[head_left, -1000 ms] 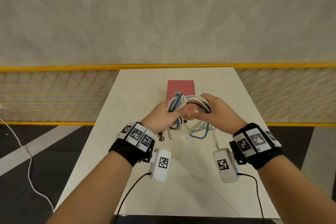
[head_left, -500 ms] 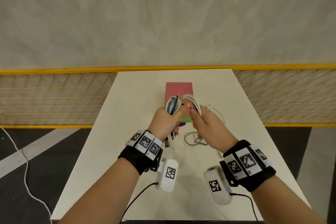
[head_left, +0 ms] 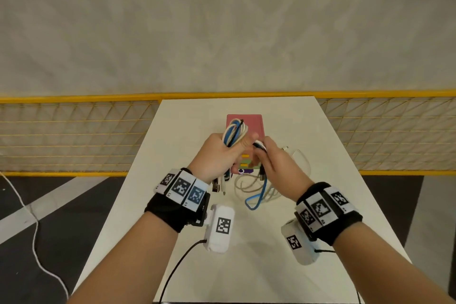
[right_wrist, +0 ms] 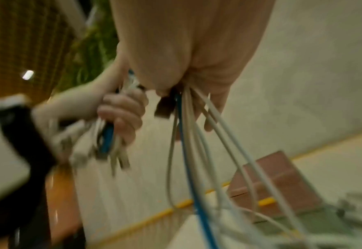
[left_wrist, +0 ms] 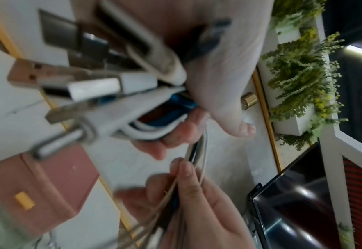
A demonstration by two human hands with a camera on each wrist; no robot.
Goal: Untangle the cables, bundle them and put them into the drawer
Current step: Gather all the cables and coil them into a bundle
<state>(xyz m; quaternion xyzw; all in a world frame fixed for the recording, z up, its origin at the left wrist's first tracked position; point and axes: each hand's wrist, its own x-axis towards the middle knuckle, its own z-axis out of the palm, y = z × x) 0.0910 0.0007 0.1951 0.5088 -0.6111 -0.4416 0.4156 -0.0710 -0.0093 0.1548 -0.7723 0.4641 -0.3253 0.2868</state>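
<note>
White and blue cables looped in the left hand.
Right hand pinches trailing strands above the tabletop; pink drawer box sits behind.

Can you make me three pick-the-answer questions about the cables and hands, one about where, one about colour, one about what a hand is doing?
1. Where is the pink box?
A. on the white table
B. on the floor
C. in a hand

2. What colour is the loop hanging lowest?
A. red
B. blue
C. green

3. What is the left hand doing?
A. lying flat
B. pointing
C. gripping coiled cables

Answers: 1 A, the box stands on the tabletop. 2 B, a blue strand dangles below the right hand. 3 C, its fingers curl round the coil.
</note>
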